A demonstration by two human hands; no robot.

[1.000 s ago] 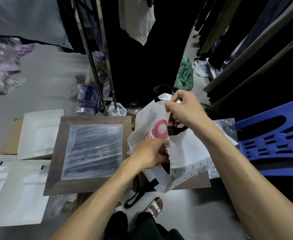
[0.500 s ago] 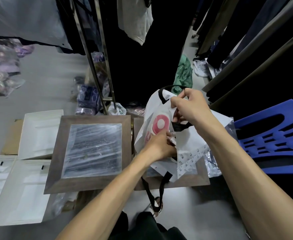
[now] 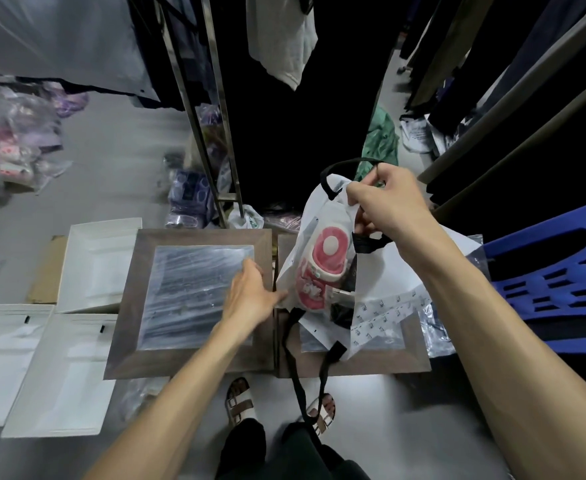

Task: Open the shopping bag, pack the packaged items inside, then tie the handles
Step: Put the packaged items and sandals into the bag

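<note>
The right hand (image 3: 385,206), right of centre in the frame, has its fingers pinched together on the top edge of the white shopping bag (image 3: 322,237), beside a black handle (image 3: 340,168) that loops up just above the knuckles; that pinch holds the bag upright and its mouth lifted; the left hand (image 3: 250,296), at the centre, has its fingers loosely apart and gripping nothing, its fingertips over the shiny centre of the left brown board (image 3: 201,299), its thumb side touching or almost touching the bag's lower left side; the bag stands on the right brown board (image 3: 416,355), with a pink and white printed pack showing at its front and pale plastic wrappers lying at its foot; a second black handle (image 3: 298,382) hangs below the board's near edge toward the sandalled feet. The step looks like packing with the mouth held open; to do it well the right hand should keep the rim high and taut, so the opening does not fold shut; the left hand should feed each pack in flat and push it low, leaving both handles outside and free; the dangling handle will need gathering up before tying; whether more packs remain outside cannot be told.
</note>
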